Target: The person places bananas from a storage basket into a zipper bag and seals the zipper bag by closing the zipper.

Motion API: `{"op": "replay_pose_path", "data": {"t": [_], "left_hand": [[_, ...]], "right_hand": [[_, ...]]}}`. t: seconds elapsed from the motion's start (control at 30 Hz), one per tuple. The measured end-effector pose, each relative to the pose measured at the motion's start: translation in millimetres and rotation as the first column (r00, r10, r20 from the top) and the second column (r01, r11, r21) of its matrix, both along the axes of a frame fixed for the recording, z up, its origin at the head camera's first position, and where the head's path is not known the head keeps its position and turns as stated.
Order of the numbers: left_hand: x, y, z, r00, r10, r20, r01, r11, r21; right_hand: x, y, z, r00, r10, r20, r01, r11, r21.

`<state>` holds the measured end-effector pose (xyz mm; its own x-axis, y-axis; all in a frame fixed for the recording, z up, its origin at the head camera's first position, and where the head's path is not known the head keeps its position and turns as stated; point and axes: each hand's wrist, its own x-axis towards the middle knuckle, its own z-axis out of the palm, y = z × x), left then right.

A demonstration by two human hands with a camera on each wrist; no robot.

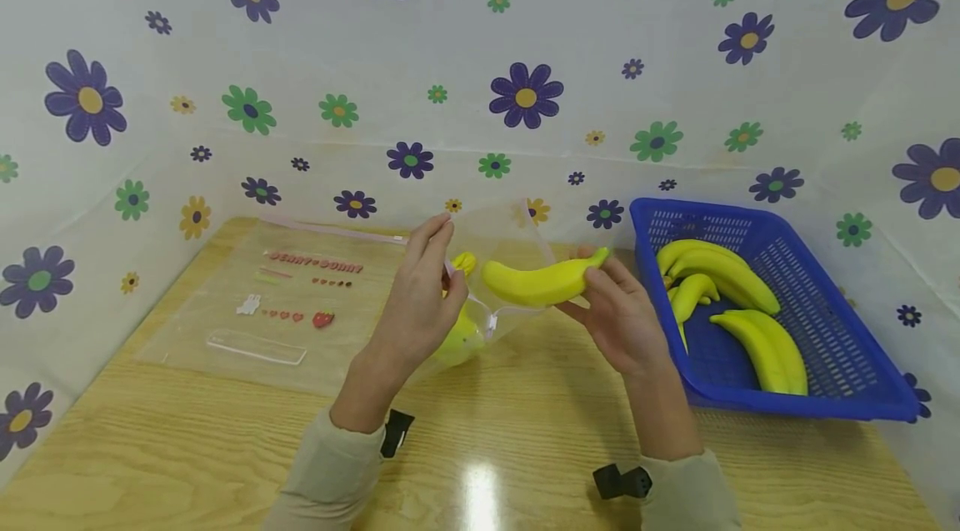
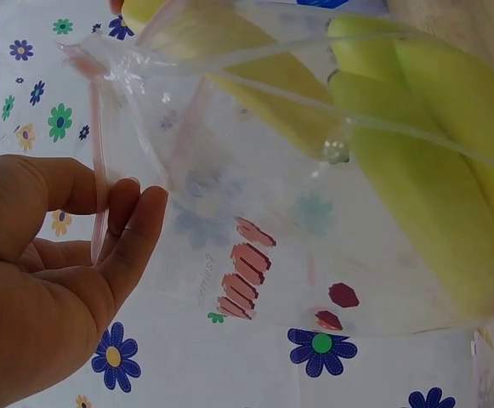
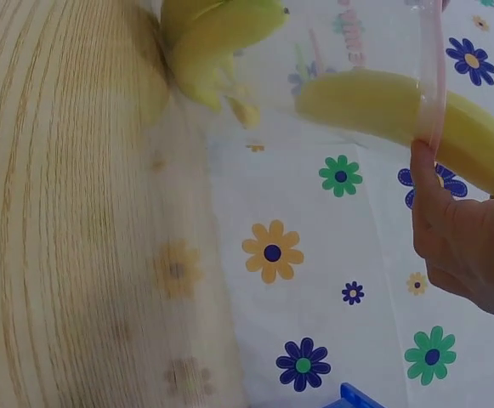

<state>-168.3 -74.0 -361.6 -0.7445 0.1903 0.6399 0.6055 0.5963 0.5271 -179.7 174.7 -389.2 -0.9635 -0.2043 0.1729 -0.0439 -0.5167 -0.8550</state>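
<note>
While the left hand (image 1: 420, 298) pinches the clear plastic zip bag's (image 1: 498, 252) rim open, the right hand (image 1: 618, 314) grips a yellow banana (image 1: 540, 281); its long axis lies crosswise, tip just beside the mouth.

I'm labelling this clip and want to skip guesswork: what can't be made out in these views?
- Head view: the left hand hides the part of the clear bag it grips, so the count of bananas inside is unclear.
- Head view: print on the flat bag is too small to read.
- Right wrist view: the frame edge cuts off the right hand and its banana.
</note>
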Motion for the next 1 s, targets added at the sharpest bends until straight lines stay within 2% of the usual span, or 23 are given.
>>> {"op": "replay_pose_path", "data": {"t": [0.1,0.23,0.37,0.7,1.0], "left_hand": [[-0.8,0.5,-0.3,1.0,0.003,0.011,-0.003,1.0,-0.007],[-1.2,1.5,-1.3,1.0,0.009,0.028,-0.008,1.0,-0.013],[-0.7,2.7,-1.9,0.999,0.015,0.04,-0.015,1.0,-0.008],[-0.7,5.4,-2.2,0.999,0.029,0.024,-0.029,1.0,0.004],[-0.4,8.4,-3.0,0.999,0.041,0.018,-0.041,0.999,0.005]], "right_hand": [[-0.2,-1.9,-1.1,0.997,-0.049,0.057,0.047,0.998,0.036],[-1.4,-3.6,-3.4,0.981,-0.12,0.151,0.104,0.989,0.106],[-2.6,-4.6,-5.3,0.969,-0.155,0.191,0.123,0.978,0.171],[-2.7,-8.2,-11.7,0.979,-0.105,0.173,0.062,0.97,0.236],[-2.1,-11.1,-14.0,0.982,-0.111,0.151,0.056,0.941,0.333]]}}
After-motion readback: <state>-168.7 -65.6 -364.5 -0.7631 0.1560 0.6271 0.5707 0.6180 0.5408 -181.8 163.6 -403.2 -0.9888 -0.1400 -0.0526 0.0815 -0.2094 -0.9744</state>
